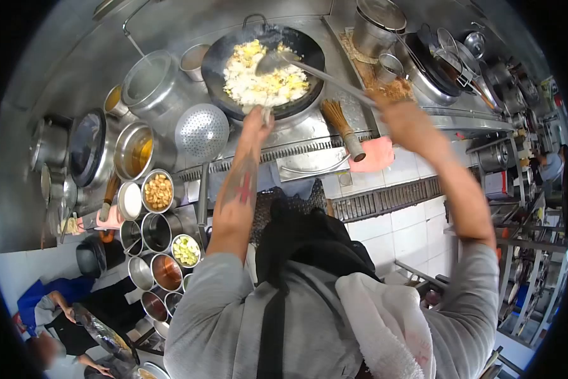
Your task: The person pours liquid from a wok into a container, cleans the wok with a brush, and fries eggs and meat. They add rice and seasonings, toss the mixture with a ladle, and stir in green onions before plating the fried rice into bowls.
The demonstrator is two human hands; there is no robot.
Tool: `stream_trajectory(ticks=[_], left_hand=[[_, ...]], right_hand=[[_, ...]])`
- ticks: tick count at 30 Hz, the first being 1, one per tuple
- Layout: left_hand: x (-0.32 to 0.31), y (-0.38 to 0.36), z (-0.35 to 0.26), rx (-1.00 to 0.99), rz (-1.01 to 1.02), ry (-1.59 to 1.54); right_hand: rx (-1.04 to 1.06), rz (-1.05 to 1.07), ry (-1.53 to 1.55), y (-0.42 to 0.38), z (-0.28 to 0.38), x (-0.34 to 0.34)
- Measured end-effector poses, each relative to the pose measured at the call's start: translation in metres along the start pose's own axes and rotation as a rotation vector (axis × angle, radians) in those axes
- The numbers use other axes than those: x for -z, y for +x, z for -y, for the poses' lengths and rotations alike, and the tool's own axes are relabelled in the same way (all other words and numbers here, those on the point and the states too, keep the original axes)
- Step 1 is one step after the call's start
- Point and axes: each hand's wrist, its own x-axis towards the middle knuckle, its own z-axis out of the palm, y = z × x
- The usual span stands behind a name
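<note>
A black wok (211, 76) sits on the stove, holding rice mixed with yellow egg (252, 88). My left hand (257, 123) is closed at the wok's near rim, with a pale cloth (267, 115) between the fingers and the metal. The fingers of my right hand (407, 123) are wrapped round the long handle of a wok ladle (274, 62), and this hand is slightly blurred. The ladle's head rests in the rice, left of the wok's middle. Below my right hand, a bamboo brush (342, 126) leans on the stove edge near a pink cloth (372, 156).
A perforated skimmer (202, 131) lies left of the wok beside a large pot (150, 82). Several ingredient containers, including one of nuts (158, 192), stand at the left. More pans (426, 69) are stacked at right. Another person (56, 316) works at lower left.
</note>
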Motion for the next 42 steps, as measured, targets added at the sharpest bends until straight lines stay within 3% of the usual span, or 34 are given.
stream_trajectory(ticks=[3,5,6,7,8,11,12,14,15,17,18,19,22,24,25,26,27,28,29,31,33,35,36,37,39,42], left_hand=[[-0.041,-0.127,0.011,0.086,-0.184,-0.046],[-0.081,-0.182,-0.005,0.086,-0.107,0.08],[-0.082,-0.158,-0.021,0.166,-0.05,-0.178],[-0.105,-0.154,-0.034,0.091,-0.199,-0.127],[-0.098,-0.114,-0.03,0.094,-0.159,-0.117],[-0.017,-0.041,0.057,0.02,-0.083,-0.095],[-0.005,-0.034,0.079,-0.061,-0.052,-0.088],[0.017,-0.062,0.105,-0.026,-0.013,0.033],[0.022,-0.068,0.108,-0.008,0.022,0.152],[0.006,-0.058,0.097,-0.08,-0.034,0.074],[0.004,-0.063,0.091,-0.144,-0.113,-0.001],[-0.012,-0.073,0.065,-0.086,-0.165,-0.038],[-0.055,-0.115,-0.002,0.05,-0.043,-0.084],[-0.098,-0.152,-0.033,0.18,-0.184,-0.019],[-0.115,-0.142,-0.045,0.141,-0.277,-0.145],[-0.107,-0.126,-0.034,0.072,-0.203,-0.094],[-0.099,-0.11,-0.023,0.0,-0.133,-0.047],[-0.057,-0.07,0.024,-0.03,-0.072,-0.008],[-0.017,-0.032,0.069,-0.063,-0.013,0.029],[-0.001,-0.048,0.09,-0.014,-0.1,0.1],[0.006,-0.063,0.092,-0.011,-0.097,0.081],[-0.004,-0.065,0.078,-0.009,-0.095,0.057],[-0.023,-0.065,0.056,-0.035,-0.107,0.039],[-0.032,-0.059,0.043,-0.055,-0.126,0.022],[-0.024,-0.009,0.039,-0.072,-0.084,-0.084],[-0.028,0.022,0.023,-0.017,-0.067,-0.119]], right_hand=[[-0.019,0.142,0.026,-0.069,-0.013,0.107],[0.154,0.093,-0.024,-0.08,-0.03,0.103],[0.105,0.08,-0.047,-0.07,-0.012,0.096],[0.053,0.073,-0.065,-0.056,0.009,0.081],[0.089,0.049,-0.038,-0.033,0.009,0.051],[0.0,0.033,-0.113,0.037,0.031,-0.041],[-0.023,0.028,-0.115,0.039,0.04,-0.051],[-0.124,-0.083,-0.076,0.032,0.054,-0.063],[-0.132,-0.084,-0.078,0.028,0.047,-0.052],[-0.085,-0.068,-0.146,0.008,0.023,-0.002],[0.044,-0.101,-0.153,-0.007,0.005,0.026],[0.173,-0.139,-0.162,-0.019,-0.01,0.063],[-0.026,0.15,-0.07,-0.046,0.017,0.152],[-0.253,0.331,-0.054,-0.041,0.032,0.164],[0.076,0.042,-0.109,-0.028,0.004,0.114],[-0.023,0.141,-0.004,-0.002,0.016,0.092],[0.011,0.081,-0.022,0.026,0.02,0.05],[-0.011,0.126,-0.04,0.045,0.034,0.026],[-0.028,0.025,0.017,0.053,0.038,-0.007],[-0.047,-0.084,0.071,0.053,0.047,-0.034],[-0.19,-0.197,0.317,0.019,0.06,-0.041],[-0.196,-0.116,0.919,-0.012,0.062,-0.017],[-0.19,-0.116,0.911,-0.021,0.069,0.005],[-0.16,-0.15,1.266,-0.03,0.077,0.029],[-0.027,-0.206,1.819,-0.027,0.081,0.051],[0.284,-0.046,2.403,0.027,0.058,0.017]])
